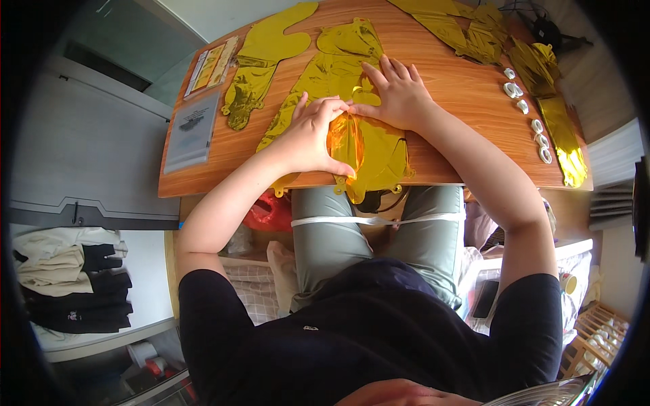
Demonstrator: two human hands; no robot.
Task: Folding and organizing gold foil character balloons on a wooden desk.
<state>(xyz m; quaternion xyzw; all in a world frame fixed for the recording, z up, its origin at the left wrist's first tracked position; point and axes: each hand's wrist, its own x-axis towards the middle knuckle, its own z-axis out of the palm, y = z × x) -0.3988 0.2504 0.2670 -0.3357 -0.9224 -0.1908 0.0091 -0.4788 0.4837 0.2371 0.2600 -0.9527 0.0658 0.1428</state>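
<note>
A flat, uninflated gold foil balloon (387,154) lies in front of me, its lower end reaching over the table's near edge. My left hand (305,139) curls over it, with the fingertips and thumb on a folded strip that glows orange. My right hand (403,98) rests on the foil and tabletop with its fingers spread and its thumb stretched toward the left fingertips. Beneath and beyond both hands lies more crinkled gold foil (325,71); where one piece ends and another begins is unclear.
Another flat gold balloon (271,40) lies at the far left, beside a clear document sleeve (192,132) and printed cards (211,64). More gold foil (467,30) covers the far right and right edge (562,139). Small white ribbon coils (537,126) line the right side of the wooden table (467,142).
</note>
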